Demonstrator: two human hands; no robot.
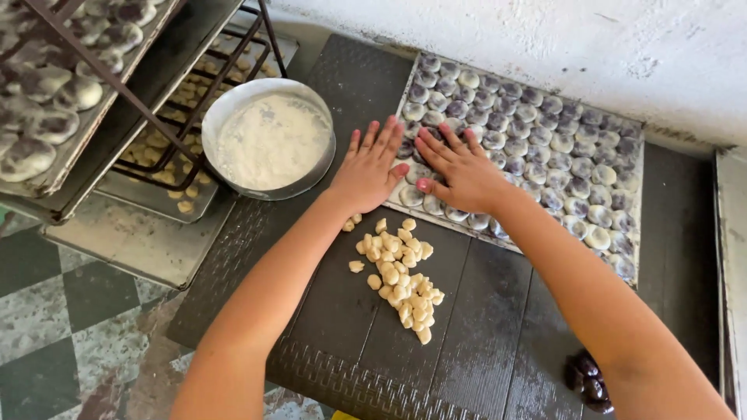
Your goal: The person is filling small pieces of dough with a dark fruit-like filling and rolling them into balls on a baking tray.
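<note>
My left hand [369,168] lies flat and open at the left edge of a metal tray [640,128], fingers spread. My right hand [461,169] rests flat on the near left corner of the same tray, on top of the round white and purple dough balls [545,148] that fill it. Neither hand holds anything. Just below my hands a heap of small pale dough pieces [398,272] lies on the dark ridged mat [342,311].
A round metal pan of white flour [268,140] sits to the left. A metal rack [93,93] at far left carries trays of dough balls and pale pieces. Dark purple lumps [589,381] lie at the mat's near right. A white wall rises behind. Checkered floor is at lower left.
</note>
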